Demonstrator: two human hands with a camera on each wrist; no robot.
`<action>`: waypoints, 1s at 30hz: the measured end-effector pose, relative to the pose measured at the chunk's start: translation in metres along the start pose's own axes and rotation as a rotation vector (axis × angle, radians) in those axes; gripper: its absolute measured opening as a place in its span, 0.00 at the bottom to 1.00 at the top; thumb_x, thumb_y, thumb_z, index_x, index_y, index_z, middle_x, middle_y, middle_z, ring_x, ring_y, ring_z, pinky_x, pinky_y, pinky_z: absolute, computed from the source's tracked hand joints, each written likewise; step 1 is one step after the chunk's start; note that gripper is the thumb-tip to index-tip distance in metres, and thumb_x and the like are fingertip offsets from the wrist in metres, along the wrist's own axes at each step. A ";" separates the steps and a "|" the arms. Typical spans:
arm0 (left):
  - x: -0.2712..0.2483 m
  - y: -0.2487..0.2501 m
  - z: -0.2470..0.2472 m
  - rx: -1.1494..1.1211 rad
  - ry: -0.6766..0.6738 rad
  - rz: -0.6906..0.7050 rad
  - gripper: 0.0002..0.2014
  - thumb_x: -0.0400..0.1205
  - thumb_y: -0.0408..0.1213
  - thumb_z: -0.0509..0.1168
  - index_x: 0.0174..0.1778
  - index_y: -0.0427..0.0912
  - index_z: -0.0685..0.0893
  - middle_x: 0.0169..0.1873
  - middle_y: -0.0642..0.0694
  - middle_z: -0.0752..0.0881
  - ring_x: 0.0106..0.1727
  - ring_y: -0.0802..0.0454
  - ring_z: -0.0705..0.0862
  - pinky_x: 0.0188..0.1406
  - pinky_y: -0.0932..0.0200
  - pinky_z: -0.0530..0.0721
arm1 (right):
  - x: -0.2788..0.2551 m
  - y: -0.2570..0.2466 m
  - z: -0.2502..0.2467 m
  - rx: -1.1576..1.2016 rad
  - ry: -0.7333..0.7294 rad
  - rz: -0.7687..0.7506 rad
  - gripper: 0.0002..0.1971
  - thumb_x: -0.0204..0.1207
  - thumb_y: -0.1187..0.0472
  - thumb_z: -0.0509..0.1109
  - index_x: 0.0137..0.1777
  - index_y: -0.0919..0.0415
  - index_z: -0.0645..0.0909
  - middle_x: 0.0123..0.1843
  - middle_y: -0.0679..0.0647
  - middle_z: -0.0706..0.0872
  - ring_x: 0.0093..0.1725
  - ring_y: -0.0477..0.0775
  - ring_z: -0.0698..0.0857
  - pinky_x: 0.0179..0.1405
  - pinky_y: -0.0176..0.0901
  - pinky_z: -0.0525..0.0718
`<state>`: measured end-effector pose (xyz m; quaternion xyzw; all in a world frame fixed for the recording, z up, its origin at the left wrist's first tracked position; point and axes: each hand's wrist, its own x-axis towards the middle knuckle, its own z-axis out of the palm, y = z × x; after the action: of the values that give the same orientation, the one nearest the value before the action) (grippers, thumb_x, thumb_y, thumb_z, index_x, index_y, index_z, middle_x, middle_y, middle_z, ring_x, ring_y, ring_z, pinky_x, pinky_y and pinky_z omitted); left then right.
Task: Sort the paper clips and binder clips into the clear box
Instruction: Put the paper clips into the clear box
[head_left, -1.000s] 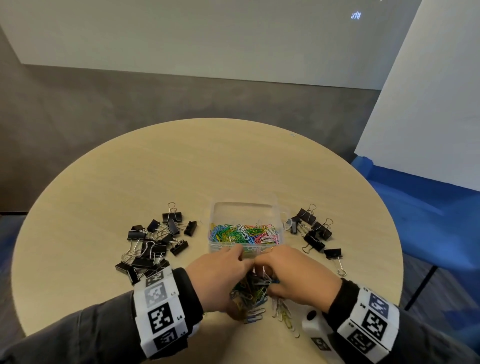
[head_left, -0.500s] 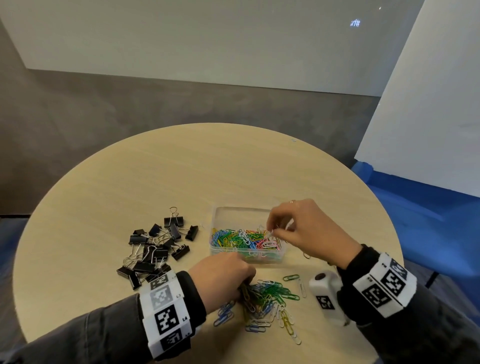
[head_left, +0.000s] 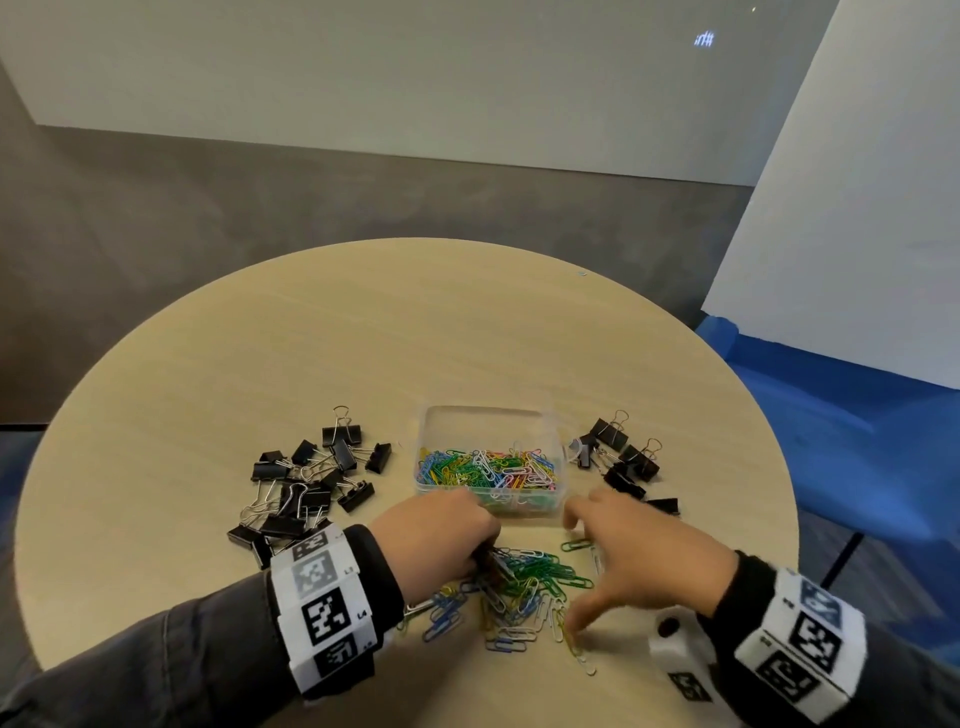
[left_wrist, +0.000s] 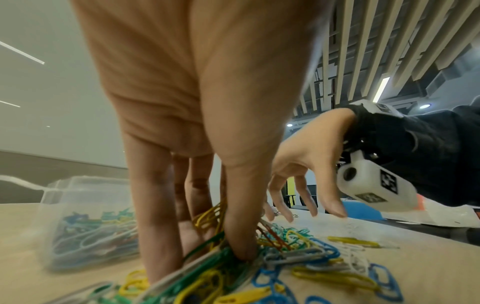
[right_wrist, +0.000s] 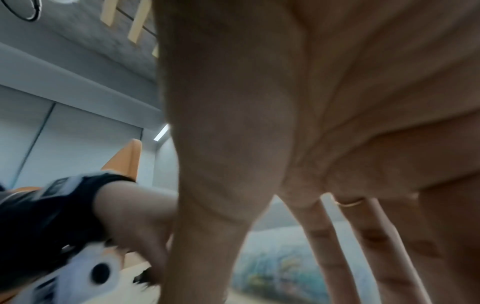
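The clear box (head_left: 485, 411) stands mid-table, its bottom covered with coloured paper clips (head_left: 488, 467). A loose pile of paper clips (head_left: 524, 587) lies on the table just in front of it. My left hand (head_left: 480, 551) reaches down into the pile's left side; in the left wrist view its thumb and fingers (left_wrist: 241, 242) pinch a bunch of clips. My right hand (head_left: 587, 571) hovers over the pile's right side with fingers spread and nothing in it. Black binder clips lie in two groups, one left (head_left: 306, 483) and one right (head_left: 623, 462) of the box.
The round wooden table (head_left: 363, 338) is bare behind the box. Its front edge runs just under my wrists. A white panel and blue flooring (head_left: 857, 415) lie beyond the table's right side.
My right hand lifted clips from the pile to the box and has come back down over the pile, empty and spread. My left hand has stayed in the pile.
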<state>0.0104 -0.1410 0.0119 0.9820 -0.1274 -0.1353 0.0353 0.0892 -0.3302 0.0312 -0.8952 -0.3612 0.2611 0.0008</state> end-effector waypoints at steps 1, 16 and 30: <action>0.000 0.000 0.000 -0.001 -0.001 0.005 0.11 0.84 0.35 0.61 0.60 0.41 0.82 0.56 0.41 0.83 0.58 0.43 0.81 0.57 0.49 0.82 | 0.001 -0.007 0.005 0.013 0.006 -0.040 0.41 0.56 0.38 0.82 0.67 0.51 0.70 0.61 0.47 0.73 0.55 0.47 0.74 0.48 0.35 0.74; -0.005 -0.005 -0.015 -0.096 0.043 0.015 0.11 0.84 0.37 0.63 0.60 0.41 0.82 0.54 0.43 0.84 0.57 0.45 0.81 0.50 0.54 0.76 | 0.028 -0.017 0.007 0.039 0.174 -0.302 0.07 0.77 0.60 0.71 0.54 0.53 0.84 0.48 0.48 0.85 0.39 0.40 0.77 0.35 0.25 0.66; 0.010 -0.035 -0.059 -0.262 0.326 -0.084 0.11 0.81 0.40 0.68 0.58 0.43 0.85 0.51 0.45 0.87 0.48 0.50 0.82 0.51 0.57 0.81 | 0.033 0.003 -0.049 0.271 0.479 -0.260 0.06 0.76 0.61 0.73 0.51 0.53 0.88 0.46 0.43 0.89 0.43 0.41 0.86 0.43 0.33 0.81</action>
<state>0.0440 -0.1079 0.0626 0.9823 -0.0603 0.0084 0.1769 0.1344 -0.3019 0.0574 -0.8694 -0.4240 0.0862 0.2387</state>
